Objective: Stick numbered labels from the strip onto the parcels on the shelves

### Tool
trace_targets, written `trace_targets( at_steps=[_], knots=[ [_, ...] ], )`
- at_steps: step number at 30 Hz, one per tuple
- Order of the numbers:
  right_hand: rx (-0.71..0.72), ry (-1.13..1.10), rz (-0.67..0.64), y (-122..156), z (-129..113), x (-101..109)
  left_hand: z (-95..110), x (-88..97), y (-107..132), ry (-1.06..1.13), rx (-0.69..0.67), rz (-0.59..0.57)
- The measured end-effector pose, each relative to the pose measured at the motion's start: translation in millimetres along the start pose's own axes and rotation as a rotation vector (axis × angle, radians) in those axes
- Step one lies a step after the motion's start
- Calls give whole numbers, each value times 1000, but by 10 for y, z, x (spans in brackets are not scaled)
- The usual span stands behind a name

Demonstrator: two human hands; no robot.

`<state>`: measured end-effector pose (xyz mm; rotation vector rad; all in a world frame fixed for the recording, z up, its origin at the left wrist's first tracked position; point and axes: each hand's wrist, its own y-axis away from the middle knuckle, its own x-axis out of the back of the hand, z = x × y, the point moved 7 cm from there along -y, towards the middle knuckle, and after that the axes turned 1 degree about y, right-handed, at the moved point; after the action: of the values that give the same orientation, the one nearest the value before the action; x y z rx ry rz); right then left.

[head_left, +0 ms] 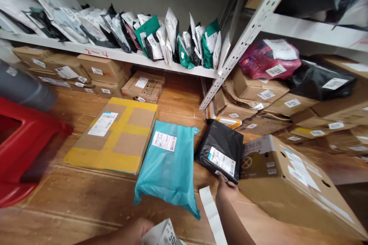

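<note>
At the bottom edge, my left hand point(140, 227) is closed on a label strip point(165, 233) printed with large digits, partly cut off by the frame. My right hand point(227, 191) is at the near edge of a black plastic parcel point(221, 139), fingers bent, with a fingertip on a small white sticker point(221, 176). A shipping label lies on top of that parcel. A pale, blank-looking paper strip point(212, 214) hangs beside my right forearm. Left of the black parcel lies a teal plastic parcel point(169, 168), and beyond it a flat carton point(115, 134) with yellow tape.
A large carton point(299, 183) stands close on the right. A red plastic stool point(25, 141) is at the left. Labelled bags line the white shelf point(115, 50); brown boxes point(100, 69) sit beneath it. More stacked boxes point(261, 88) and a pink parcel point(270, 59) are behind the upright.
</note>
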<state>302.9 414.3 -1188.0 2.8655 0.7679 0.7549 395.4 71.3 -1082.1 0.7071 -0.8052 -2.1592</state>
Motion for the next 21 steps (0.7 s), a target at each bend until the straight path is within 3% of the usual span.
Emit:
trace_targets(
  at_steps=[3,6,8,10,11,13,15,18,21],
  knots=[
    [-30,-13,-81,172,-107,0,60,99,-56,95,-94,19],
    [-12,-46,-221,704,-308,37,71,229,-128,233,-163,105],
    [86,-76,-439,1174,-519,12,91,290,-154,287,-206,168],
    [384,8,-809,1647,-780,-107,129,312,-155,289,-240,206],
    [468,49,-888,1746,-830,-129,144,306,-152,284,-243,206],
    [491,122,-831,1567,-805,-144,151,283,-142,271,-228,195],
    [381,191,-608,1044,-666,-106,132,264,-129,259,-213,180],
    [360,322,-464,354,-516,-50,81,270,-116,245,-211,174],
    [291,367,-215,125,-458,233,36,299,-113,224,-195,194]
  ],
)
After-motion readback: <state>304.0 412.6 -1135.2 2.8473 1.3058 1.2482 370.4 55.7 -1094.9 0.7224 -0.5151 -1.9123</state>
